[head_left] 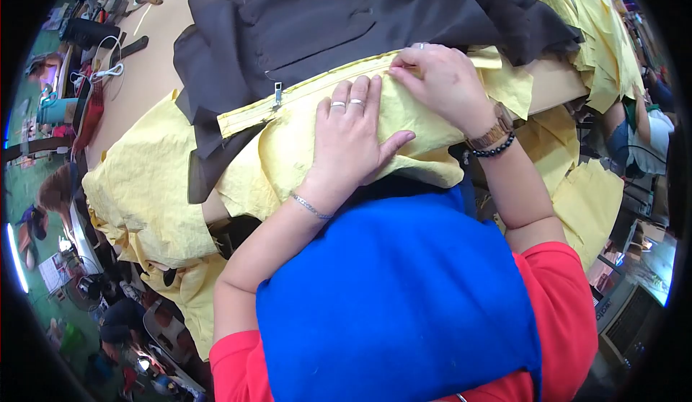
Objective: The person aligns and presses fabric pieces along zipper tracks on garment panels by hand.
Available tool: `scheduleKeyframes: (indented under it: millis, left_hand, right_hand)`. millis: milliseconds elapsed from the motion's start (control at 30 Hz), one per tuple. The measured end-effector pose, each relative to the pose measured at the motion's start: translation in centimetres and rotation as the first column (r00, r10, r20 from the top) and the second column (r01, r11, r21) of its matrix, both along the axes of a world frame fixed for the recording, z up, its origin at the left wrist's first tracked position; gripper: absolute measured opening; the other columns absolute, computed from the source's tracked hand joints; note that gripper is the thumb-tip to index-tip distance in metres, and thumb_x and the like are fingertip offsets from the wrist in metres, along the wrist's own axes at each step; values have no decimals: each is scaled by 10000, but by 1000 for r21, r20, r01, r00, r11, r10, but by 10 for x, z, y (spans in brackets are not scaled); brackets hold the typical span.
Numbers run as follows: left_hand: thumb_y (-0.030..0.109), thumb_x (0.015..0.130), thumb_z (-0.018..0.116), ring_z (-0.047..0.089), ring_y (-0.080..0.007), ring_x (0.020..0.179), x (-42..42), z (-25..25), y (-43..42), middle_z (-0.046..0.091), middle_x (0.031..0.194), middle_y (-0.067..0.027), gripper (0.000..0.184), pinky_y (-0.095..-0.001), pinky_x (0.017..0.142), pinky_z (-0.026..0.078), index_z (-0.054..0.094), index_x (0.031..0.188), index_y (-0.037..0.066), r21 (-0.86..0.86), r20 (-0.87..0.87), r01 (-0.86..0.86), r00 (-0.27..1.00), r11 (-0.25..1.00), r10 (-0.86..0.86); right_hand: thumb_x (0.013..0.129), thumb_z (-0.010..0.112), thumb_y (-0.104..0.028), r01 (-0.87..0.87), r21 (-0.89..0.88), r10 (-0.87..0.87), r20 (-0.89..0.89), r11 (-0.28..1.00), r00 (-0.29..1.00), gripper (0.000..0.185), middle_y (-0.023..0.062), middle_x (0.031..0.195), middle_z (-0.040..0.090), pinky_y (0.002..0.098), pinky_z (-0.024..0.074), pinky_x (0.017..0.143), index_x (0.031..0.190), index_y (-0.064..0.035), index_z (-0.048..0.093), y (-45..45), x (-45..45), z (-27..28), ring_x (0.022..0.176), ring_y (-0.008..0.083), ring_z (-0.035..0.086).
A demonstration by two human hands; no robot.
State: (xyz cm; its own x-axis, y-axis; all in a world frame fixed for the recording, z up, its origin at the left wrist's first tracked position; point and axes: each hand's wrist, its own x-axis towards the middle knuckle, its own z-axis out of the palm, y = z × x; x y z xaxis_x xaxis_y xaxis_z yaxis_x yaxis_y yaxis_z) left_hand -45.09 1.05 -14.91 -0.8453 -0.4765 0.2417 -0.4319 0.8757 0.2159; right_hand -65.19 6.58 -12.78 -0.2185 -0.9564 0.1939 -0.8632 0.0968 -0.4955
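Yellow fabric (270,160) lies over the near edge of the table, with dark fabric (310,23) spread behind it. A yellow zipper strip (310,88) runs along the border between the two, and its metal slider (277,95) is near the left end. My left hand (351,124) rests flat on the yellow fabric, fingers stretched out with the fingertips at the strip. At the right part of the strip, my right hand (436,81) has thumb and index finger pressed together on its edge.
The brown tabletop (155,49) shows at the left, with a dark-handled tool (133,47) and a white cable (108,72) at its edge. More yellow fabric (602,41) hangs at the right. People sit in the background on both sides.
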Motion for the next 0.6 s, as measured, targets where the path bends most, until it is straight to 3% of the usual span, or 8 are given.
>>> scheduleKeyframes:
  millis: [133,233,333,433,600]
  left_hand:
    - [714,900,573,552,-355,1250,-2,1,-1,589,1337,-182,890,-452,985,469,548,1442,9,-2,40,8,999,1000,-8]
    - [726,892,573,551,-350,1246,-3,3,-2,585,1340,-175,904,-444,970,478,546,1447,13,-10,42,21,999,1000,-20]
    - [745,883,566,548,-340,1237,-6,7,-2,584,1337,-163,914,-444,947,473,545,1461,37,23,65,15,998,1000,-17]
    - [766,875,555,543,-328,1220,-8,10,-2,583,1326,-150,918,-447,911,463,545,1476,73,-3,114,3,994,1000,-3]
    - [782,869,544,527,-310,1202,-9,8,-2,572,1319,-136,912,-449,890,446,546,1487,112,-45,125,3,992,999,3]
  right_hand:
    - [920,738,-264,71,76,-74,40,995,996,227,127,859,722,390,546,746,967,-43,754,15,-18,5,810,297,697]
    - [905,726,-299,59,21,-61,113,998,992,248,144,841,718,414,549,756,966,-63,770,19,-31,2,801,310,705]
    - [895,725,-315,88,90,-108,249,992,963,277,149,822,712,408,539,750,979,-55,769,17,-35,3,776,309,696]
    - [884,724,-325,124,158,-162,257,980,953,296,153,788,705,405,530,739,977,-48,769,16,-34,4,751,305,689]
    - [871,722,-331,151,107,-172,231,983,958,302,153,757,701,409,532,736,968,-49,774,15,-33,-6,742,308,692]
